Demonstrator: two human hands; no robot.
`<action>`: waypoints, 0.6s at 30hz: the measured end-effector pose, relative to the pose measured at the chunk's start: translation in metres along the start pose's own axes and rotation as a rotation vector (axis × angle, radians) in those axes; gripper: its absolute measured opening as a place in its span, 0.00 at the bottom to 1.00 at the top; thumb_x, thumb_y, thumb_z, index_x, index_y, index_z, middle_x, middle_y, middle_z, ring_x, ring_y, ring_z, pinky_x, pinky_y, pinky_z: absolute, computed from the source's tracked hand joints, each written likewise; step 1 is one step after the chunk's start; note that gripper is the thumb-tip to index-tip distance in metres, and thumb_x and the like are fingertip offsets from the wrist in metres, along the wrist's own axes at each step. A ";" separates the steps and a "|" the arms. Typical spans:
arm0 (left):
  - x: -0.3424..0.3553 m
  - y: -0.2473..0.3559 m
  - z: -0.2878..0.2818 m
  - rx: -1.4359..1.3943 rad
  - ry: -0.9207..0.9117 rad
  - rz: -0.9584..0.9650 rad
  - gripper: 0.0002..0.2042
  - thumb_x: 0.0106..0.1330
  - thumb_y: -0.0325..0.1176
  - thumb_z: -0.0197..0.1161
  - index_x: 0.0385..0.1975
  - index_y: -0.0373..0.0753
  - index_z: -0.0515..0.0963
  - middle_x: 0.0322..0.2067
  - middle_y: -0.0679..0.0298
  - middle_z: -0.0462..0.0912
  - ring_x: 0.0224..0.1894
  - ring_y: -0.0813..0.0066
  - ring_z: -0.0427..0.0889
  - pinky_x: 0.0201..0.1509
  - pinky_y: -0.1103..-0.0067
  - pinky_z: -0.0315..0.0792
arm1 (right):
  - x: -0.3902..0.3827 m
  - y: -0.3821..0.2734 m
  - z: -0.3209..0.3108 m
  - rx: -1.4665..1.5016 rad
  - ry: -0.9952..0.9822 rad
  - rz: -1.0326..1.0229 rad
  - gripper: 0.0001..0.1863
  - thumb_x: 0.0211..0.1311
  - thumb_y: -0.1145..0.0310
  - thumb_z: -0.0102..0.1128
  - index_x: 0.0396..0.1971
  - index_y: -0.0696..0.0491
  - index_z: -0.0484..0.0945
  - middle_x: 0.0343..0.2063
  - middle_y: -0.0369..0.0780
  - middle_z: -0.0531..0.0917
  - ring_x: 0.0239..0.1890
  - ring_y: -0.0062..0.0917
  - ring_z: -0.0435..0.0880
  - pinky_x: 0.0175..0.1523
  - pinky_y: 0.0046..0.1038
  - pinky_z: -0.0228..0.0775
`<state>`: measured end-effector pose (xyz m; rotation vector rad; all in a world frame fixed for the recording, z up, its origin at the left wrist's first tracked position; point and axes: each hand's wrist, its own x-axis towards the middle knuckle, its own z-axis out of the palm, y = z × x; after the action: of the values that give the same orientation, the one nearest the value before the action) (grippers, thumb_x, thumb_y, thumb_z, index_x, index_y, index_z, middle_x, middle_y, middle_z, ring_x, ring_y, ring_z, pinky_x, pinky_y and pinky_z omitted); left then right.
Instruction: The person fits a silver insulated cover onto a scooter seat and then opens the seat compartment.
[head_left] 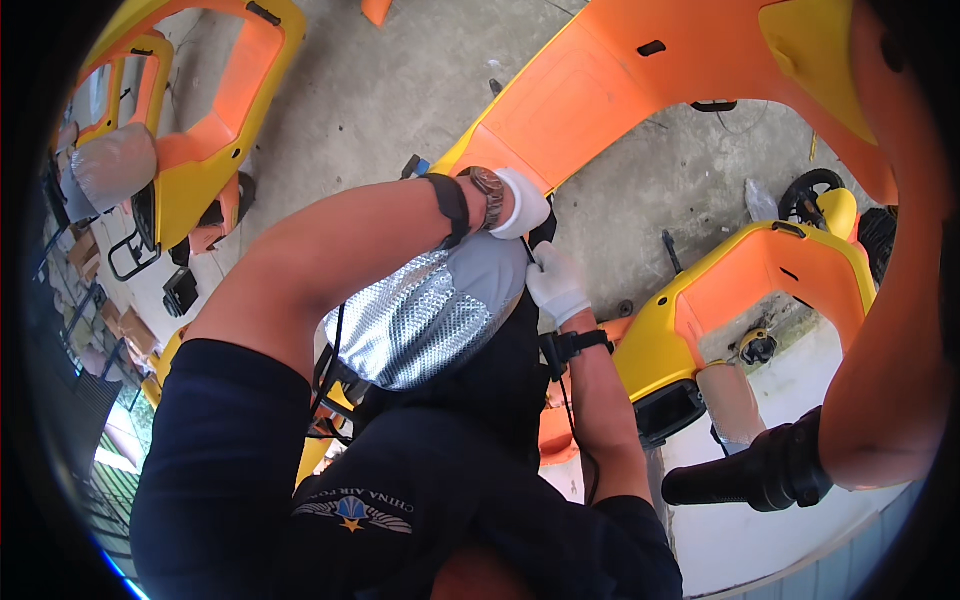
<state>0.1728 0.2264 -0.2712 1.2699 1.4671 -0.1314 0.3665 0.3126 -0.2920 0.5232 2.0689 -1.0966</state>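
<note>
My left hand (525, 207), in a white glove with a watch at the wrist, reaches over the front of a scooter seat (425, 315) with a silvery cover. Its fingers are turned away and hidden. Close below it is my right hand (557, 282), also white-gloved, its fingers bent in against a dark part (545, 232) at the seat's front edge. What those fingers hold, if anything, does not show. Just ahead of both hands is the orange floor panel (555, 110) of the scooter, edged in yellow. A black strap (575, 345) with a cable circles my right wrist.
A black handlebar grip (745, 478) juts in at the lower right. Another yellow-and-orange scooter (650, 340) stands to the right, near a black wheel (808, 195). More scooter bodies (215, 140) stand at the left, one with a silvery seat (115, 168). The floor (370, 100) is grey concrete.
</note>
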 end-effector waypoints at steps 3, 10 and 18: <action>0.008 0.015 -0.017 -0.016 -0.142 0.059 0.13 0.56 0.33 0.59 0.36 0.34 0.84 0.35 0.50 0.85 0.41 0.53 0.84 0.45 0.65 0.77 | 0.004 0.010 0.002 0.053 0.039 -0.089 0.07 0.50 0.65 0.53 0.25 0.52 0.73 0.24 0.50 0.79 0.32 0.50 0.79 0.37 0.45 0.70; 0.011 0.012 -0.003 -0.104 -0.118 0.057 0.13 0.58 0.33 0.56 0.35 0.34 0.84 0.37 0.49 0.84 0.41 0.57 0.83 0.46 0.66 0.76 | -0.006 0.010 -0.001 0.378 0.035 -0.080 0.05 0.50 0.71 0.57 0.24 0.57 0.75 0.23 0.47 0.78 0.28 0.41 0.80 0.35 0.35 0.71; 0.003 0.026 0.015 -0.009 0.002 0.052 0.11 0.56 0.31 0.59 0.35 0.40 0.84 0.34 0.52 0.85 0.40 0.52 0.84 0.42 0.64 0.78 | -0.014 0.010 0.019 0.877 -0.059 0.199 0.06 0.55 0.74 0.61 0.30 0.59 0.75 0.18 0.39 0.79 0.19 0.18 0.77 0.22 0.25 0.71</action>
<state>0.2020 0.2286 -0.2646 1.3002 1.4335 -0.0889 0.3895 0.3024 -0.2942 1.0645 1.3590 -1.8406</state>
